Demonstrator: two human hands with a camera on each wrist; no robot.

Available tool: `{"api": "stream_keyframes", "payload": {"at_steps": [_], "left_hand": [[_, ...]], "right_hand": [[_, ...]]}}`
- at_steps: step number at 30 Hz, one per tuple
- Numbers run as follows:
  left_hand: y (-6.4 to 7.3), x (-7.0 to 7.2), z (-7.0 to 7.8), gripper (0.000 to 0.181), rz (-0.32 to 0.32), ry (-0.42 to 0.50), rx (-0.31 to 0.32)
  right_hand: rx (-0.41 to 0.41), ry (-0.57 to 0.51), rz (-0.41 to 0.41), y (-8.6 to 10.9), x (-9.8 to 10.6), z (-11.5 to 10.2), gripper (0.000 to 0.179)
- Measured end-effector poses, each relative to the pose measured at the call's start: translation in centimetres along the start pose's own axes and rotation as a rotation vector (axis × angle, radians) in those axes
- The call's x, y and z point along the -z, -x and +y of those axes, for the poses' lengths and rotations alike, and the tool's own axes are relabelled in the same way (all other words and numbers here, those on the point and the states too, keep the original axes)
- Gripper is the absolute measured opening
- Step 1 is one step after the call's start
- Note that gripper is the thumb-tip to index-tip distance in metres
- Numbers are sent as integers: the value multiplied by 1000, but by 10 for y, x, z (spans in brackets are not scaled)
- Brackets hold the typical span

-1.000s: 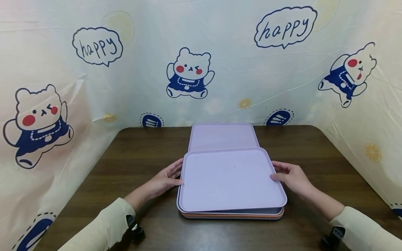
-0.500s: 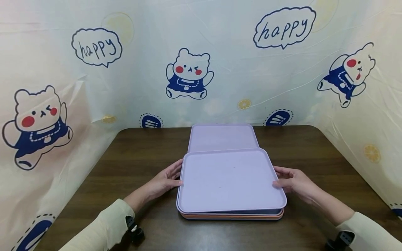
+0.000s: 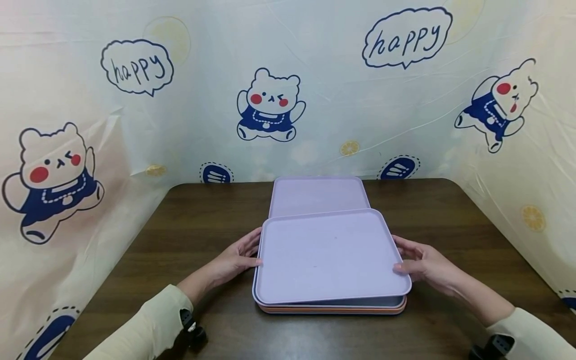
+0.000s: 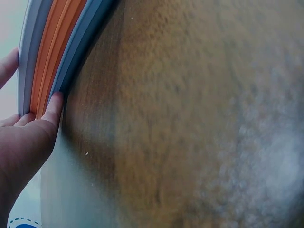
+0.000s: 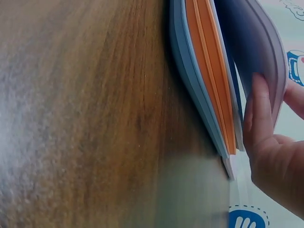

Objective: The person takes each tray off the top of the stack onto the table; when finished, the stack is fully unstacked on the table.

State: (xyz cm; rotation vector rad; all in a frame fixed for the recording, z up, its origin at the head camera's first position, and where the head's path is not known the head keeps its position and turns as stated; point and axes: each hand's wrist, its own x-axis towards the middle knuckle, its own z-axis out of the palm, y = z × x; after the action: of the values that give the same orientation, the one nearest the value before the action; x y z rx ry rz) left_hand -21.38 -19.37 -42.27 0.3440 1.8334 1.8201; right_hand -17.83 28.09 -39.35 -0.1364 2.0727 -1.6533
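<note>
A pale purple tray (image 3: 333, 257) tops the stack, its right side tilted up off the layers below. My right hand (image 3: 425, 262) pinches that raised edge, thumb on the upper face and fingers (image 5: 260, 107) against the underside. At the stack's left side, my left hand (image 3: 229, 260) rests its extended fingers along the tray edges, with the thumb at the top rim. Beneath are orange trays (image 4: 50, 61) and a blue-grey tray (image 4: 78, 47) at the bottom. A gap shows between the raised tray and the stack in the right wrist view.
Another purple tray (image 3: 319, 195) lies behind the stack, its front part covered by it. All sit on a dark wooden table (image 3: 216, 210), with a printed curtain (image 3: 333, 100) around its back and sides.
My right hand has slid towards me along the tray's right edge and moved slightly right. The tray's right side stands slightly higher. My left hand has stayed in place.
</note>
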Motion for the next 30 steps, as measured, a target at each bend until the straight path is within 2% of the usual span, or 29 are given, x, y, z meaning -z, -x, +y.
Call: {"api": "stream_keyframes", "payload": {"at_steps": [3,9,12,15,22,30], "left_hand": [[0,0,1,87,0,-3,0],[0,0,1,87,0,-9,4],[0,1,0,87,2,-15,5],[0,1,0,87,5,-19,8],[0,0,-1,87,1,-13,6],[-1,0,-1,88,4,-16,7]], "right_hand": [[4,-3,7,-1,0,3,81],[29,-13,135,-2,-3,5,75],[56,-45,168,-2,-4,4,69],[66,-71,176,-2,-3,4,66],[30,-113,188,-3,4,6,62],[69,-285,180,-3,26,9,26]]}}
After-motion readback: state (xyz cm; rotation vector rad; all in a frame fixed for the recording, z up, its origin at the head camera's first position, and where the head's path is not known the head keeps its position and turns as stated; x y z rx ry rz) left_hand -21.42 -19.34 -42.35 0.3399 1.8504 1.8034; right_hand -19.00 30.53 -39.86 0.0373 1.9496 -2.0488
